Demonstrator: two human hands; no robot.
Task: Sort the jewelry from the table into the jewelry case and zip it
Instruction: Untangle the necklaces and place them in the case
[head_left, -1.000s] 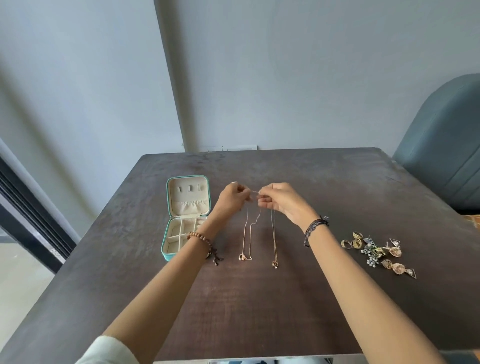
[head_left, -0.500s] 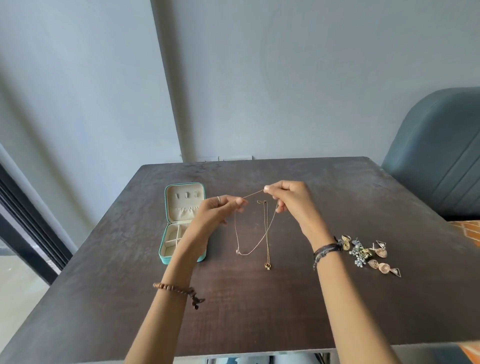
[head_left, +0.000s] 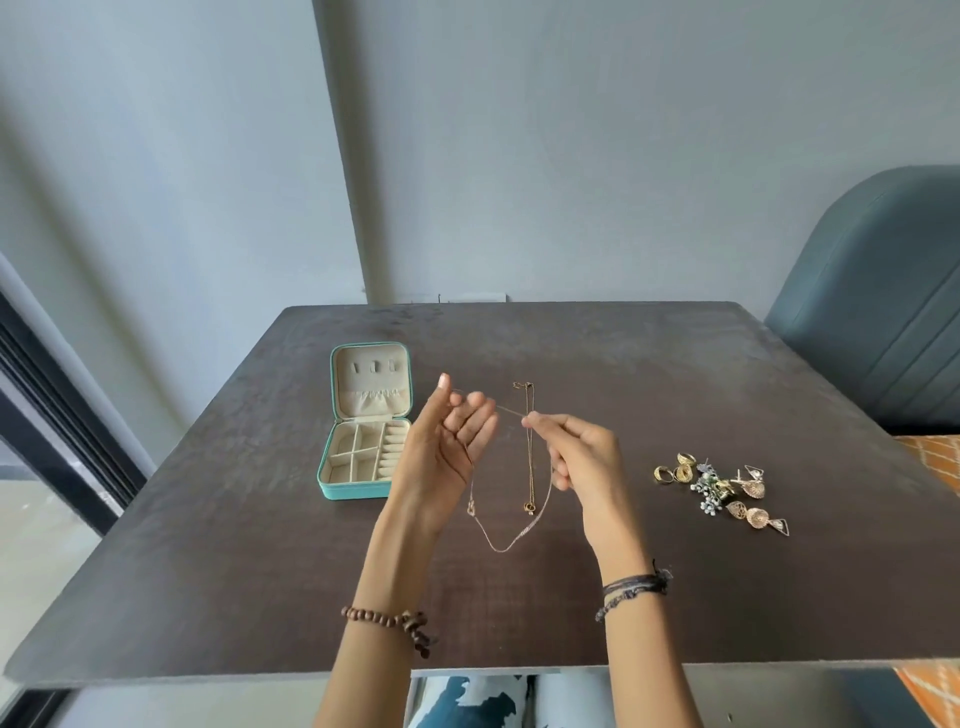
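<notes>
A thin rose-gold necklace (head_left: 511, 543) hangs in a loop between my hands above the dark table (head_left: 675, 374). My right hand (head_left: 582, 457) pinches the chain at its fingertips. My left hand (head_left: 447, 452) is palm up with fingers spread, and the chain runs across them; its small pendant dangles below that hand. A second gold necklace (head_left: 530, 467) lies straight on the table between my hands. The teal jewelry case (head_left: 363, 491) lies unzipped to the left, its lid flat and its cream compartments showing.
A pile of gold rings and several earrings (head_left: 717, 488) lies on the table to the right of my right hand. A blue-grey chair (head_left: 872, 322) stands past the table's right edge. A wall runs behind the table.
My left hand has gone from a pinch on the chain to spread fingers, palm up. The necklace has come off the table and its loop now hangs between my hands.
</notes>
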